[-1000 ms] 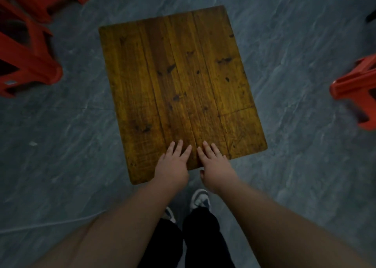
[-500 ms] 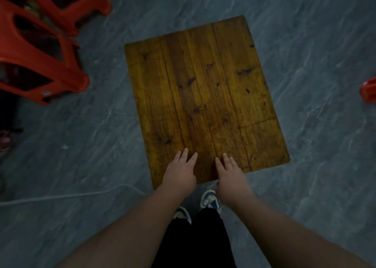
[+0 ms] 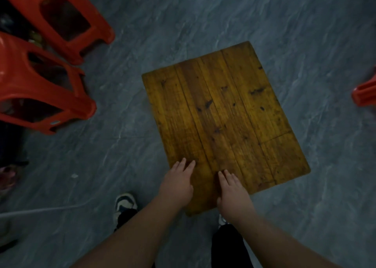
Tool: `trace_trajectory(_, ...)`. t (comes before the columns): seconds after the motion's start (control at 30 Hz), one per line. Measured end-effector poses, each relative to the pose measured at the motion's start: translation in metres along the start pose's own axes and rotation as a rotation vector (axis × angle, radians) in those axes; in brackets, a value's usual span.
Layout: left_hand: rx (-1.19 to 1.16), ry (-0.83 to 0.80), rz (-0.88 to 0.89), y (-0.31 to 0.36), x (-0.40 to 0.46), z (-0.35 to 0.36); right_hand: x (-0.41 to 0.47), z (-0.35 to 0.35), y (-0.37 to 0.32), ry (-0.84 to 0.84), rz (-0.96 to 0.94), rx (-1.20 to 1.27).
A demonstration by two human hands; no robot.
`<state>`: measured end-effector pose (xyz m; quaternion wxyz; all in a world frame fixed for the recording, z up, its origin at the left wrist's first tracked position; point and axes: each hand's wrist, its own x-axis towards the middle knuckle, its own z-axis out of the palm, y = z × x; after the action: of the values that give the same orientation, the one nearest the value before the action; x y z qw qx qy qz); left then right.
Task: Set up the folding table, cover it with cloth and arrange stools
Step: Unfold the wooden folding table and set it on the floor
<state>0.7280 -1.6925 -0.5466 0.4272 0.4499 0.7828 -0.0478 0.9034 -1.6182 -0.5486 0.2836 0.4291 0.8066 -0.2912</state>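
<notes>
The folding table point(image 3: 223, 115) shows its brown plank top, standing on the grey floor in the middle of the view. My left hand point(image 3: 177, 183) lies flat on the near edge of the top, fingers apart. My right hand point(image 3: 233, 190) rests flat beside it on the same edge. Neither hand holds anything. Two red plastic stools lie tipped at the upper left, one nearer point(image 3: 40, 92) and one behind it point(image 3: 67, 19). Part of another red stool point(image 3: 365, 92) shows at the right edge. No cloth is in view.
A pale cable point(image 3: 40, 209) runs across the floor at the lower left. My shoes point(image 3: 124, 203) and dark trousers are just below the table's near edge. Dark clutter sits at the far left edge behind the stools.
The view has swung left, so the table sits further right and lower in frame and the left stools show more. My left foot has stepped out to the left. Both hands stay flat on the near edge.
</notes>
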Motion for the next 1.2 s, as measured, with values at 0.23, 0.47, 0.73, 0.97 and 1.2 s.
trace_trajectory(0.23, 0.083, 0.005, 0.206, -0.108, -0.001, -0.074, 0.012, -0.002, -0.118, 0.067, 0.186, 0.090)
trace_trajectory(0.47, 0.240, 0.034, 0.352, -0.158, 0.015, -0.151, 0.023, -0.023, -0.196, 0.260, 0.311, 0.233)
trace_trajectory(0.73, 0.448, 0.008, 0.533, -0.136, 0.078, -0.183, 0.047, -0.011, -0.217, 0.290, 0.399, 0.351)
trace_trajectory(0.97, 0.660, -0.106, 0.578, -0.128, 0.140, -0.190, 0.088, 0.007, -0.211, 0.277, 0.521, 0.440)
trace_trajectory(1.2, 0.824, -0.127, 0.698, -0.124, 0.177, -0.192, 0.111, 0.018, -0.206, 0.282, 0.635, 0.463)
